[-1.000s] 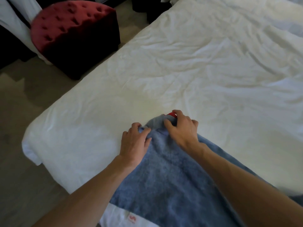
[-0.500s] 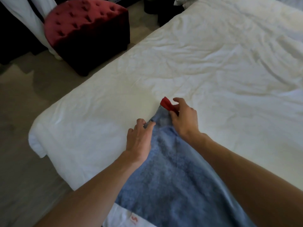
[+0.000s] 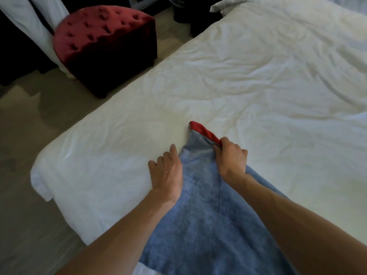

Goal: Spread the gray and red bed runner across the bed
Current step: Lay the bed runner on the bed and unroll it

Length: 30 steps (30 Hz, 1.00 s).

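1. The bed runner (image 3: 198,219) leaves the frame at the bottom edge, and both forearms cover parts of it.
2. The right hand (image 3: 231,158) has its fingertips buried in the runner's fold.
3. The bed (image 3: 258,80) is cut off at the right and top edges.

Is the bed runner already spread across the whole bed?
No, the bed runner ends in a narrow tip near the right hand, and most of the bed is uncovered.

Rumpled white bed (image 3: 258,86) bears the bed runner (image 3: 198,205); perhaps a pillow (image 3: 228,4) at its far edge
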{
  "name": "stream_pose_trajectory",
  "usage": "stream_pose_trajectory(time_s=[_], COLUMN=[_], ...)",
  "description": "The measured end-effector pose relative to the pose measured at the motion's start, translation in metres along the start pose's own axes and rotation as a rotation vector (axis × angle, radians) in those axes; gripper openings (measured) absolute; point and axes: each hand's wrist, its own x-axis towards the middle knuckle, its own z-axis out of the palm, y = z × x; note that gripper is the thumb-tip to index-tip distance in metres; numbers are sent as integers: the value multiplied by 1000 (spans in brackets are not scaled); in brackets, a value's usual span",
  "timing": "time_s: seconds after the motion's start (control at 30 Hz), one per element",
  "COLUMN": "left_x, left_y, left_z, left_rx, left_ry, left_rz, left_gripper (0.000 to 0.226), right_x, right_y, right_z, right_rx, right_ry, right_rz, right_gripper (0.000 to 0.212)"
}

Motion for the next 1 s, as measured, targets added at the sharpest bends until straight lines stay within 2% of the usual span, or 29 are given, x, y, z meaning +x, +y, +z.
stream_pose_trajectory(time_s=[0.07, 0.1, 0.27, 0.67, 0.77, 0.93, 1.0], left_x=[-1, -3, -10, 29, 45, 68, 81], left_y=[-7, -10, -20, -66, -74, -82, -87], left_z=[3, 4, 10, -14, -22, -34, -36], left_rx=[49, 76, 114, 92, 37, 103, 109], left_ry=[7, 10, 36, 138, 143, 201, 175], left_rz=[-7, 1, 52, 71, 106, 150, 179], left_gripper=[28, 27, 27, 23, 24, 26, 26], right_x=[0, 0, 1, 29, 40, 60, 70], right_y=[2, 2, -10, -46, -55, -66, -72], right_z=[4, 6, 10, 13, 14, 16, 16], right_rx=[45, 63, 140, 150, 154, 149, 151], right_ry=[-11, -7, 1, -18, -7, -21, -15], right_rz=[4, -1, -38, -139, -131, -101, -91], right_gripper=[21, 21, 24, 31, 33, 35, 35])
